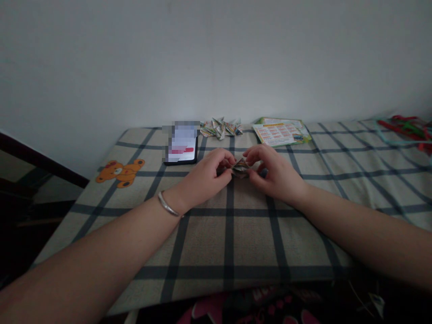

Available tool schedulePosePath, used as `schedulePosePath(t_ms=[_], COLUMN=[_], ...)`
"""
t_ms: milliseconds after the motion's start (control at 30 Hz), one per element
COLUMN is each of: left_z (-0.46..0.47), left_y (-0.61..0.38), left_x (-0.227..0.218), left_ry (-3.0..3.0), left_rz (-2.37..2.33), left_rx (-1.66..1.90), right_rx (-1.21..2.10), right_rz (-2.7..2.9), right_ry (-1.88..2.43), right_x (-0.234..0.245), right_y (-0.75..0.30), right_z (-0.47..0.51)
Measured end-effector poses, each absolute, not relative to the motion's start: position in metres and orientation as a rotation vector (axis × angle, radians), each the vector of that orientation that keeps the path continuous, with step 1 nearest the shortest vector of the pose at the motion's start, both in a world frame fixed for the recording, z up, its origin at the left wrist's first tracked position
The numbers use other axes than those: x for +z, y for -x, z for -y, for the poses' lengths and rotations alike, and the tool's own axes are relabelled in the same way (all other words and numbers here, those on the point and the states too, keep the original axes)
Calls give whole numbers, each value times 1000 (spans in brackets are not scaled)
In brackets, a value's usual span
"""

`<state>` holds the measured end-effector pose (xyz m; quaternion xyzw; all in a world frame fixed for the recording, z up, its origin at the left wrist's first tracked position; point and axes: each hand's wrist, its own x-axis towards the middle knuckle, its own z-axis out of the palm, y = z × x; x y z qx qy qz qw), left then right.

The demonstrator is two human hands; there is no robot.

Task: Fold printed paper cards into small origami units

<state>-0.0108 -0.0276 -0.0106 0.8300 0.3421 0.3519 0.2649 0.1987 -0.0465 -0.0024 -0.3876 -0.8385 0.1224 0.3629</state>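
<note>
A small piece of folded printed paper (240, 165) is held between both hands, just above the checked tablecloth. My left hand (216, 170) pinches its left side with thumb and fingers. On the other side, my right hand (270, 171) grips the right edge between thumb and curled fingers. Creases and pointed layers show in the paper, though fingertips hide its sides. Behind the hands, near the wall, lies a small heap of folded paper pieces (221, 128) with similar printing.
Left of the heap lies a phone (184, 146) with its screen lit. Printed leaflets (282, 133) rest at the back right. An orange bear cutout (120, 173) is on the left, and red and green items (410, 128) sit far right. The wall (216, 58) borders the checked tablecloth (209, 234).
</note>
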Motion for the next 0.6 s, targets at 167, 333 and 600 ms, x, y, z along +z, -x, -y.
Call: schedulePosePath(t_ms=[167, 333, 600], left_z=[23, 22, 20], left_y=[12, 12, 14], left_x=[-17, -17, -16], left_ry=[-2182, -2147, -2115], left_rz=[-914, -896, -882], left_rx=[964, 956, 944], right_rx=[432, 461, 531], right_rz=[2110, 2102, 2076], right_ry=[1032, 1019, 1031], right_x=[-4, -5, -6], right_y=[-199, -200, -203], right_z=[45, 42, 39])
